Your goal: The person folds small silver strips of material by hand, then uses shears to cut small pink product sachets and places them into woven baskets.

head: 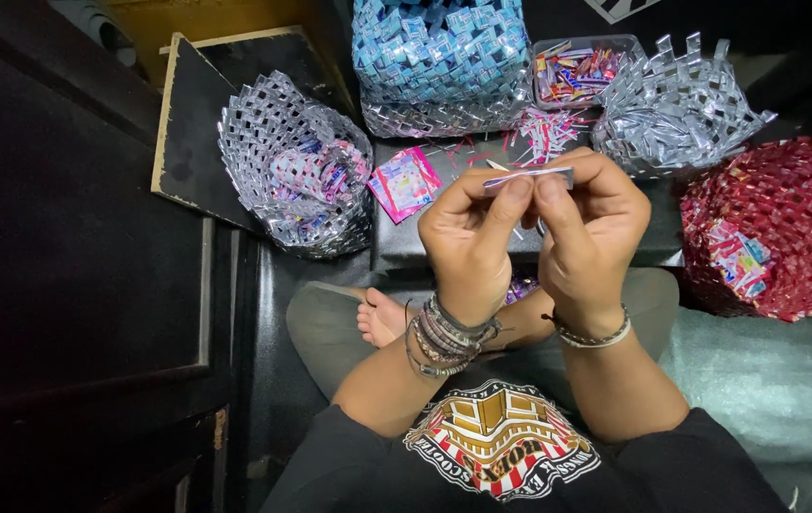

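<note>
A narrow folded silver foil strip (528, 177) is pinched between the fingertips of both hands, held level above my lap. My left hand (468, 237) grips its left end with thumb and forefinger; several bracelets circle that wrist. My right hand (592, 228) holds the right end, fingers curled, a beaded band on the wrist. Both hands hover over a dark box top (396, 242), in front of my crossed legs and bare foot (379, 318).
Woven foil baskets surround me: a silver one (292, 166) at left, a blue one (439, 57) behind, an unfinished silver one (677, 104) right of it, a red one (776, 228) at far right. A clear tub of folded strips (577, 71) and pink wrappers (406, 182) lie nearby.
</note>
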